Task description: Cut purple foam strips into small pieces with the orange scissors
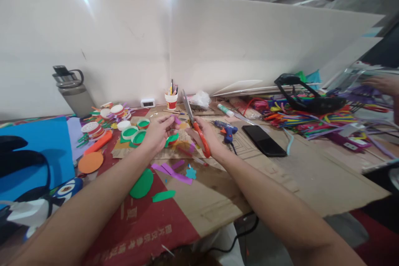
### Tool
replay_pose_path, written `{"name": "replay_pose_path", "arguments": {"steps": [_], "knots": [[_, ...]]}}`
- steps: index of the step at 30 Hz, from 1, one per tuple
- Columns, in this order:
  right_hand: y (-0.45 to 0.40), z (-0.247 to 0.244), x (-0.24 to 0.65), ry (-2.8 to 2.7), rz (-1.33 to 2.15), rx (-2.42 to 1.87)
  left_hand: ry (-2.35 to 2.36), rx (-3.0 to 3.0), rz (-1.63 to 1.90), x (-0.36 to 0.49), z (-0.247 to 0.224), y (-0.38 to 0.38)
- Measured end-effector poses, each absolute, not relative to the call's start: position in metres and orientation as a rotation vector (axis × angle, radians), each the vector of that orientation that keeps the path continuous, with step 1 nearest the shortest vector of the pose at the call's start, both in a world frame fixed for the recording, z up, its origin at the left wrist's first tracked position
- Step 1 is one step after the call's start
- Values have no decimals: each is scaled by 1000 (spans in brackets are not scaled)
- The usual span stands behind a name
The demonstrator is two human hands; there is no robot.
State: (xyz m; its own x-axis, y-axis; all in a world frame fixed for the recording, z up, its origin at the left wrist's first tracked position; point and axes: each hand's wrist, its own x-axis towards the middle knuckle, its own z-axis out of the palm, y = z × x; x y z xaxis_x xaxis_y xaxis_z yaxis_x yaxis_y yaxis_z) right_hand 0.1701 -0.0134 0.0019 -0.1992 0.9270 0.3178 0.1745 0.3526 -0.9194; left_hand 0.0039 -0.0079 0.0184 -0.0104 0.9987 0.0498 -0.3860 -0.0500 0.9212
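Note:
My left hand (157, 133) pinches a small purple scrap (177, 120) between thumb and fingertips. In my right hand (209, 135) is a pair of scissors (190, 110) with orange handles, blades pointing up and away from me. The scissors are apart from the purple scrap. Below the hands lie purple strips (174, 173), a teal flower-shaped piece (191, 172), a green disc (142, 183) and a green oval (163, 195). Left of my left hand stand several green-lined paper cups (129, 134).
A blue glue gun (229, 133) and a black phone (264, 140) lie on the cardboard (299, 178) to the right. Behind stand a cup of pens (171, 102) and a bottle (73, 91). Colourful pipe cleaners (307, 120) are piled at right, near another person's hand (382, 84).

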Motion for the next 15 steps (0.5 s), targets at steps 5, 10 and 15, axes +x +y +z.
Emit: {"name": "replay_pose_path", "arguments": {"steps": [5,10,15], "knots": [[-7,-4,170,-1586,964,-1019,909,993,1401,6,13,-6],[10,-10,179,-1659,798,-1086,946,1047,1351,4,11,-5],[21,-8,193,-1808,552,-1402,1073,1265,1104,4,3,-6]]}}
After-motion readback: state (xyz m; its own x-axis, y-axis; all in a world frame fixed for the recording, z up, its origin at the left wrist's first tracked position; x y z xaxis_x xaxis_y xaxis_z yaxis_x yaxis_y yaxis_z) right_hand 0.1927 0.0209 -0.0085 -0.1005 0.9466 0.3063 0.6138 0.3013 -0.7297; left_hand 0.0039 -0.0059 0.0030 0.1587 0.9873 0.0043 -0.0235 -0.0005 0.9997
